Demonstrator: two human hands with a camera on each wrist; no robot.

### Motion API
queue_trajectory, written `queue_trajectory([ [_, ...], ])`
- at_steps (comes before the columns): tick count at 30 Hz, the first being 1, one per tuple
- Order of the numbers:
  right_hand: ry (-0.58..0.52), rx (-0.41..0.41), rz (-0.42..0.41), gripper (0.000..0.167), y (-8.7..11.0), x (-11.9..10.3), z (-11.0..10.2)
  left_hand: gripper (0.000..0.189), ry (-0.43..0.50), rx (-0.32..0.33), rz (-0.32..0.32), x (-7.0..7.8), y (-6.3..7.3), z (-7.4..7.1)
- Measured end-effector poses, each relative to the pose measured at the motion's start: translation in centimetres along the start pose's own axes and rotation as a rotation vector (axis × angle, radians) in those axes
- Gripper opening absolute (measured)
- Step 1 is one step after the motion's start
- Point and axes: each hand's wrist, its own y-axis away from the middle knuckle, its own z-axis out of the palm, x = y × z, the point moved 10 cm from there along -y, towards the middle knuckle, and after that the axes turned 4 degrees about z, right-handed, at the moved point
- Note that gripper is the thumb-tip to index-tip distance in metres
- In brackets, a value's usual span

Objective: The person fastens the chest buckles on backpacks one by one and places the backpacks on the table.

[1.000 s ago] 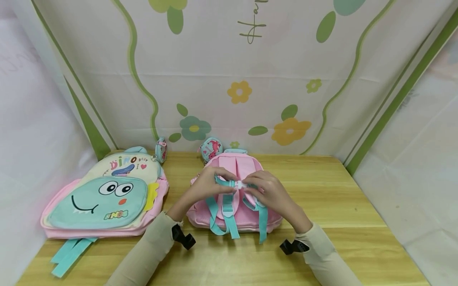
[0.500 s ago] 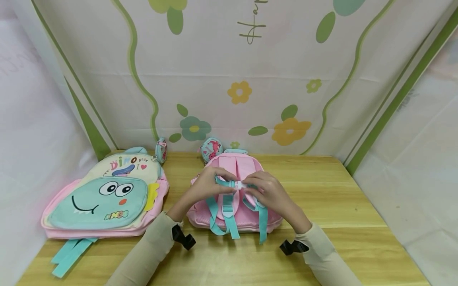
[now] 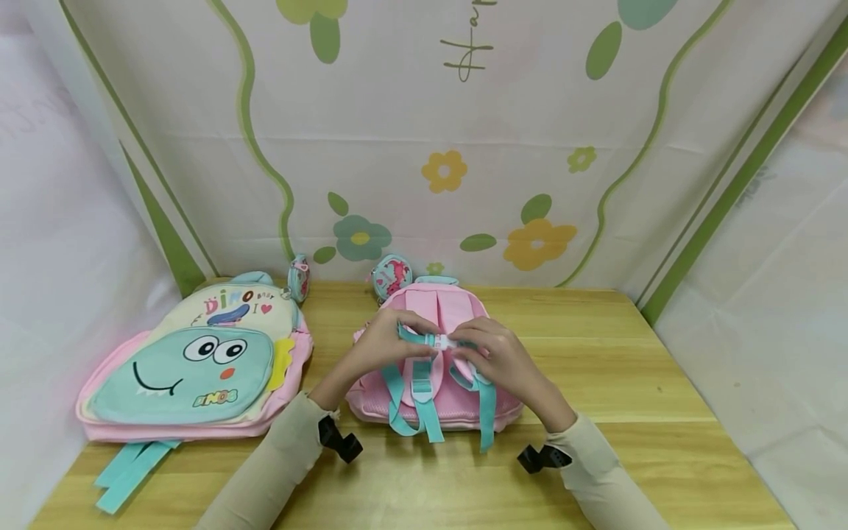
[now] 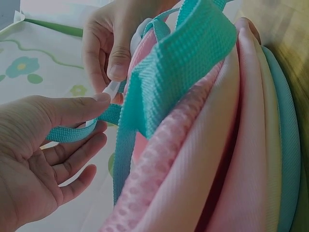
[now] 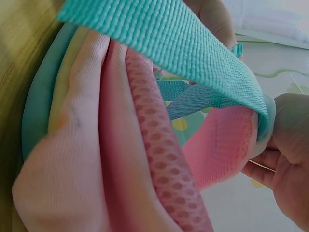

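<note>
A pink backpack [image 3: 457,302] lies with its straps upward in the middle of the table. Across those straps, a white side-release buckle [image 3: 442,341] on teal webbing sits between both hands. The left hand [image 3: 384,342] pinches the buckle's left end between thumb and fingers. From the other side, the right hand [image 3: 500,350] pinches its right end. In the left wrist view, the left thumb and fingers hold the teal webbing [image 4: 70,134] beside the white plastic. A loose teal strap [image 5: 169,43] hides much of the buckle in the right wrist view.
A larger dinosaur backpack [image 3: 185,375] lies face up on the left, teal straps [image 3: 139,471] trailing toward the front. Small round pouches [image 3: 392,277] hang by both bags. The wooden table [image 3: 629,383] meets a flower-printed cloth wall [image 3: 397,110] behind; cloth also rises at both sides.
</note>
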Motion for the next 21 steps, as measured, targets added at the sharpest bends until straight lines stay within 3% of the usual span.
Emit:
queue_trajectory([
  [21,-0.007,0.03,-0.018,0.025,0.02,-0.26,-0.08,0.026,0.025,0.013,0.049,0.32,0.05,-0.04],
])
